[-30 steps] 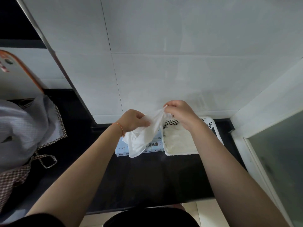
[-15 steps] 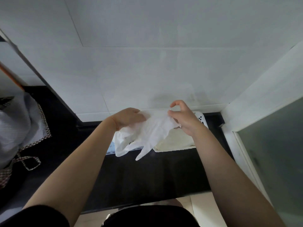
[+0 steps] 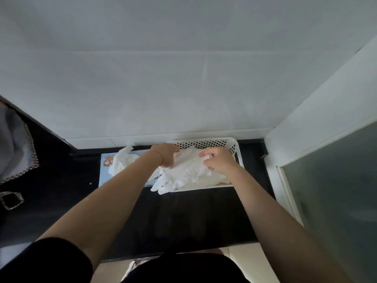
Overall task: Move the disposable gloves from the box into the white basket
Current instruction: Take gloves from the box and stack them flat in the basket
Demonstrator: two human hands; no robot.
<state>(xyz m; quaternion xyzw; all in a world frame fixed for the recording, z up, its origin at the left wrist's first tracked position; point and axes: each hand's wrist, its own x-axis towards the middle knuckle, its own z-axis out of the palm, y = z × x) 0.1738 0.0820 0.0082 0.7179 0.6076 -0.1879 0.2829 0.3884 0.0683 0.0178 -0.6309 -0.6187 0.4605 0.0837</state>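
A white disposable glove (image 3: 183,172) is stretched over the white perforated basket (image 3: 233,149), its fingers hanging past the basket's front rim. My left hand (image 3: 166,155) grips the glove's left side over the basket's near-left corner. My right hand (image 3: 217,161) pinches its bunched right end above the basket. The light blue glove box (image 3: 106,162) lies just left of the basket, with another white glove (image 3: 120,160) sticking out of its top. Pale gloves lie inside the basket, mostly hidden by my hands.
Box and basket stand on a dark counter (image 3: 183,217) against a white tiled wall (image 3: 183,88). A frosted glass door with a white frame (image 3: 330,180) closes the right side. A grey cloth with checked trim (image 3: 16,152) lies at the far left.
Both hands have carried the glove to the right, from above the box to over the basket, and lowered it. The view has tilted further toward the wall.
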